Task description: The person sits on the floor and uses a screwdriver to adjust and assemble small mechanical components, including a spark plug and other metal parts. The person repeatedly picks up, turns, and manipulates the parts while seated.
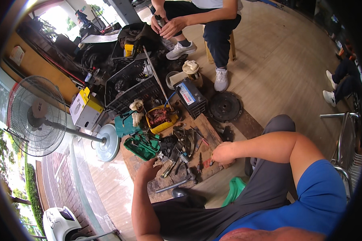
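Note:
My left hand (147,170) is over the near left part of a worn wooden board (128,160), its fingers apart and nothing seen in them. It is nearest to an opened green plastic tool case (137,147) and a pair of pliers (167,170). My right hand (223,153) is closed at the board's right edge, beside a small red piece (207,162). What its fingers hold, if anything, is hidden. Between the hands are a heap of metal hand tools (183,140), a screwdriver-like tool (199,164) and a long-handled bar (173,185).
Beyond the tools are a yellow tray (163,127) of reddish parts, a car battery (191,98), a black crate (126,96) and a round dark metal disc (225,107). A standing fan (38,114) is at left. Opposite sits a person (205,16) holding a dark cylinder. A green stool (234,190) is near my legs.

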Tool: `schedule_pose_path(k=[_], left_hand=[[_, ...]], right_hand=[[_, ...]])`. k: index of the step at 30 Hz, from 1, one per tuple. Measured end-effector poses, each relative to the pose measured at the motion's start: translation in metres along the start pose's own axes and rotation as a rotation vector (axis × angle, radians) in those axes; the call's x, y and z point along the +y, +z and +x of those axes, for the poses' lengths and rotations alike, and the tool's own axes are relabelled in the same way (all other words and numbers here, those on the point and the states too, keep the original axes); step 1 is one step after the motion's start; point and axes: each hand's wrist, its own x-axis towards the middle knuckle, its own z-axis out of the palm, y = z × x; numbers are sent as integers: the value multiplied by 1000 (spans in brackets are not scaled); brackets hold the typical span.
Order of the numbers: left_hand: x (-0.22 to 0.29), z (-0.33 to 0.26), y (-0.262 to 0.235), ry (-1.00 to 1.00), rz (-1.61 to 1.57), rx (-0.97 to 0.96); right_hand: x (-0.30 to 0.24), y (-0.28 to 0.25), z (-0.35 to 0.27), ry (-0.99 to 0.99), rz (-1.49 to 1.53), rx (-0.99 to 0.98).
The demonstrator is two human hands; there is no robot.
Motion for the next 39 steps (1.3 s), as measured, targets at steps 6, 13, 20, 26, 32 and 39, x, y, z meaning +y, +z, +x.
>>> schedule_pose_path(k=[6, 13, 20, 26, 32, 39], left_hand=[[5, 1, -2, -20, -5, -25], [-3, 5, 4, 6, -37, 9], [-15, 7, 8, 34, -18, 5], [-8, 4, 4, 34, -2, 12], [-7, 3, 1, 27, 18, 15], [7, -4, -7, 3, 14, 18]], right_hand=[[-1, 2, -6, -18, 20, 105], [3, 8, -4, -27, 29, 134], [0, 4, -4, -40, 41, 92], [3, 11, 1, -8, 61, 53], [-5, 0, -8, -11, 56, 50], [-4, 4, -2, 0, 34, 31]])
